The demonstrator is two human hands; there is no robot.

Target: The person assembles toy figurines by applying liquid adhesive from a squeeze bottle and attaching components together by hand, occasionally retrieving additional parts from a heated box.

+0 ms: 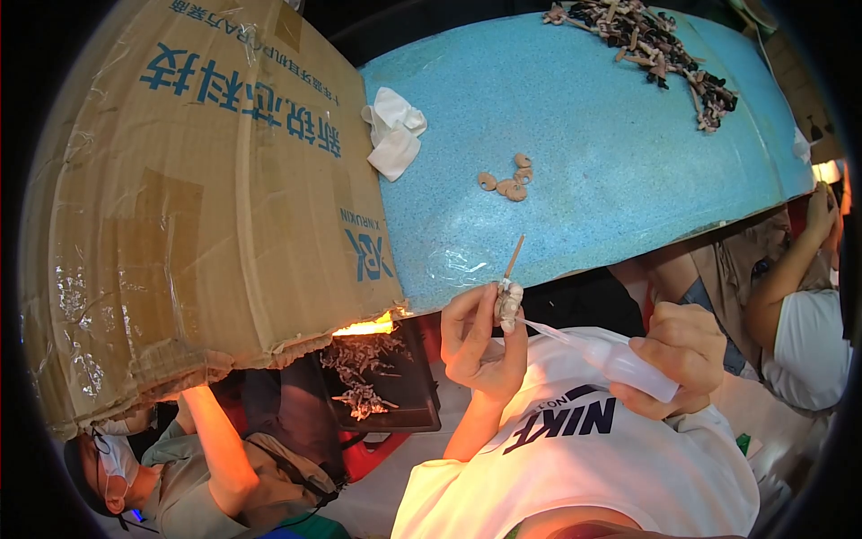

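My left hand [485, 346] pinches a small, lumpy whitish-grey piece [509, 305] between thumb and fingers near the table's front edge. A thin brown stick [514, 256] points up out of that piece. Wrapped in my right hand [684, 355] is a translucent squeeze bottle [620, 357], tilted, with a long thin nozzle [546, 331]. The nozzle's tip meets or almost meets the lower side of the lumpy piece; contact is too fine to tell. Just beyond my hands, several small brown round pieces [514, 189] lie together on the blue tabletop [575, 108].
A large cardboard box [206, 216] covers the left side. Beside it lies a crumpled white tissue [395, 135]. Many small dark and pinkish pieces [655, 49] are heaped at the far right. Below the box, a black tray [413, 418] holds more pieces. Co-workers sit at left [224, 458] and right [799, 314].
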